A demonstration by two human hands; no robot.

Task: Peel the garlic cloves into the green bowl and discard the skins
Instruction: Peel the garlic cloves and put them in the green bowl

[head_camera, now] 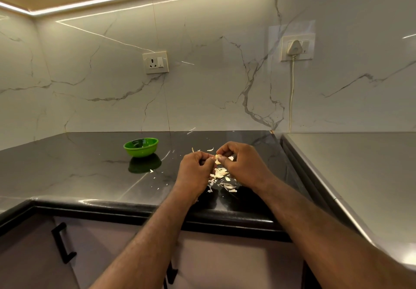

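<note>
Head view: a clove (218,156) is pinched between the curled fingertips of the left hand (195,167) and the right hand (240,165), held just above the counter (90,165). Both hands are closed on it, thumbs toward each other, as if skin is being pulled off. A loose pile of skins (221,176) lies directly under the hands, toward six o'clock of the clove, with stray flakes scattered out to nine and twelve o'clock. The bowl (141,146) is set well apart at about ten o'clock from the hands; its contents cannot be made out.

Several slips are judged possible. The clove could be squeezed out of so small a pinch and lost among the skins. Flakes clinging to the fingers could be carried into the bowl with the clove. The light skins nearest the counter edge at six o'clock could be swept off by a forearm when the reach to the bowl is made.
</note>
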